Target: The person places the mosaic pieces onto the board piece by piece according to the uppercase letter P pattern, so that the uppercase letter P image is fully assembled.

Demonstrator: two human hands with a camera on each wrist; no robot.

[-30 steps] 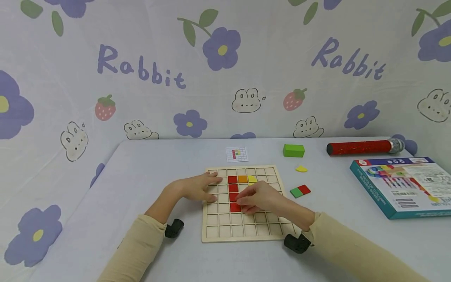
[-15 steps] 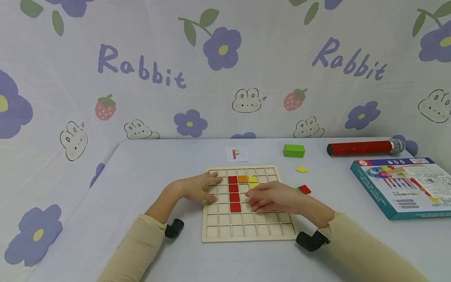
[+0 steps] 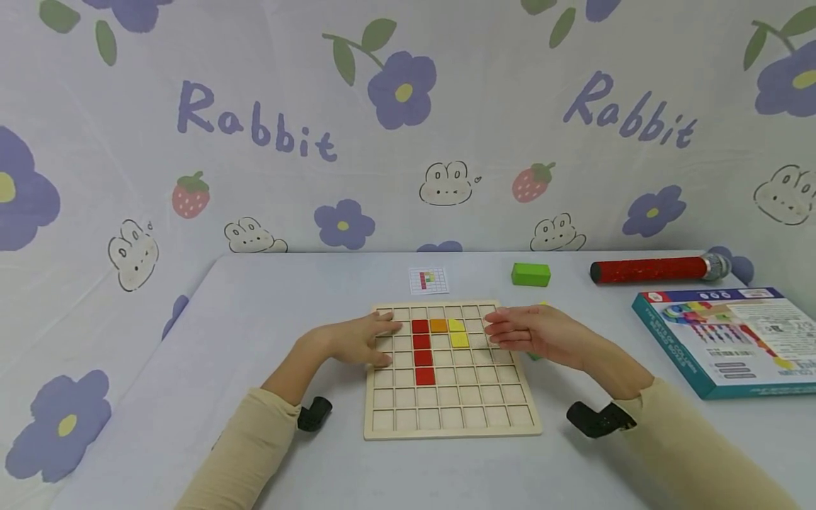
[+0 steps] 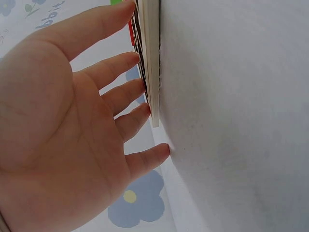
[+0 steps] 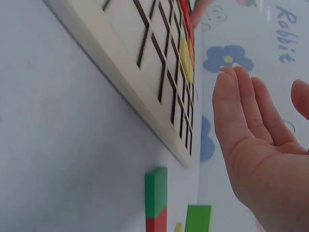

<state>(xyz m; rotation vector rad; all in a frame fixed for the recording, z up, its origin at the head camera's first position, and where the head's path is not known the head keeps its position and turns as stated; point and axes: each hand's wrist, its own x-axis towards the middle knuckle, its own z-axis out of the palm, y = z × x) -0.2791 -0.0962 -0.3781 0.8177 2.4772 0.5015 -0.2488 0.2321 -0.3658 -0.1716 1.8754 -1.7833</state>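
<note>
My left hand (image 3: pixel 350 340) rests on the left side of a wooden grid board (image 3: pixel 452 423), its fingers spread. In the left wrist view the fingertips touch the board's edge (image 4: pixel 153 67). Over the board's right edge hovers my right hand (image 3: pixel 551 334), fingers straight and holding nothing. A column of red tiles (image 3: pixel 423 358) lies in the grid, with an orange tile (image 3: pixel 438 326) and yellow pieces (image 3: pixel 459 340) to its right. Beside the board, a green tile (image 5: pixel 155 192) and a red tile (image 5: pixel 156 220) show in the right wrist view; my right hand mostly hides them from the head view.
Behind the board lies a small printed pattern card (image 3: pixel 428 280). A green block (image 3: pixel 530 275) sits at the back, with a red tube (image 3: pixel 650 270) farther right. The flat game box (image 3: pixel 733 340) occupies the right side. A patterned cloth (image 3: pixel 255 191) hangs behind the table.
My right hand has moved from beside the red column to the board's right edge, its fingers straightening. My left hand stays in place.
</note>
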